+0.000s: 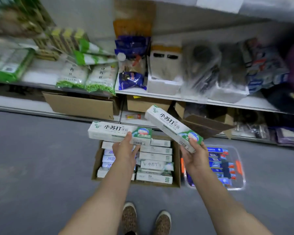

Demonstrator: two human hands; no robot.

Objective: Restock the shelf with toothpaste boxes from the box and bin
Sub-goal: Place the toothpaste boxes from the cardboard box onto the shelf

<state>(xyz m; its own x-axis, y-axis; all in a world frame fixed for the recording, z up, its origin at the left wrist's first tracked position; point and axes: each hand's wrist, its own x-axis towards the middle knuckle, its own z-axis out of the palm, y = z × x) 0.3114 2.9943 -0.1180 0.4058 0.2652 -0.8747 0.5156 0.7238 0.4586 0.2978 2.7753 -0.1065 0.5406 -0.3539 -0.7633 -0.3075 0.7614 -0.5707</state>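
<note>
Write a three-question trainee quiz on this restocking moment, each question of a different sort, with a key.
1. True or false: the left hand and the right hand each hold a white-and-green toothpaste box.
2. Multiple choice: the blue toothpaste boxes lie in A) the cardboard box, B) the clear plastic bin, C) the white shelf.
3. Fill in: the toothpaste box in the right hand is ____ compared with the level toothpaste box in the left hand.

Key: 1 true; 2 B; 3 tilted
</note>
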